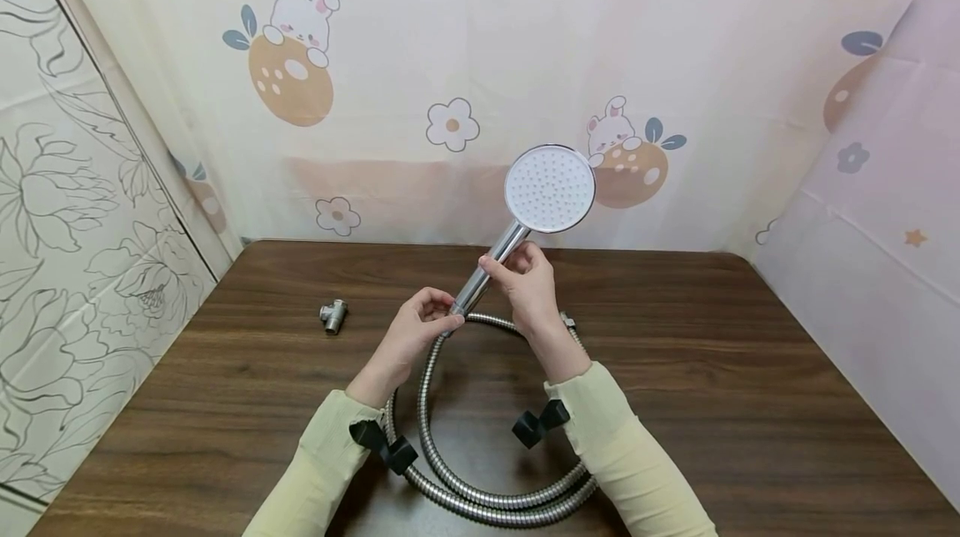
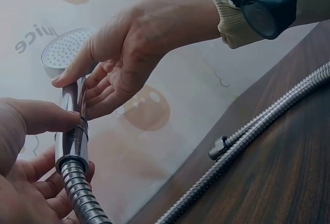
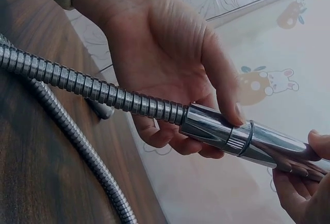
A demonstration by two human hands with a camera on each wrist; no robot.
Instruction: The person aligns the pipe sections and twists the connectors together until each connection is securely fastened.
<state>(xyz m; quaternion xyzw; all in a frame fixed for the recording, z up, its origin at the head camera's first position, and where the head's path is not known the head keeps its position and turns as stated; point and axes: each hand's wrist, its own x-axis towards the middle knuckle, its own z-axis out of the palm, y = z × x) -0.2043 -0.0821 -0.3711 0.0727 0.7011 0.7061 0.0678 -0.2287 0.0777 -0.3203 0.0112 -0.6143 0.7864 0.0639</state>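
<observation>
Tilted up over the table is a chrome shower head (image 1: 550,188) with a round white nozzle face and a slim handle. My right hand (image 1: 528,287) grips the handle between thumb and fingers, below the head. Lower down, my left hand (image 1: 416,324) pinches the joint where the chrome hose nut (image 3: 206,125) meets the handle's end. From that nut runs a ribbed metal shower hose (image 1: 429,404), looping down onto the table between my forearms. In the left wrist view, the hose's other end fitting (image 2: 219,147) lies on the table.
A small chrome tee fitting (image 1: 333,316) stands on the dark wood table (image 1: 712,404), left of my left hand. Behind the table hangs a printed curtain (image 1: 450,37), with a floral panel (image 1: 90,212) at the left. Black cameras sit on both wrists.
</observation>
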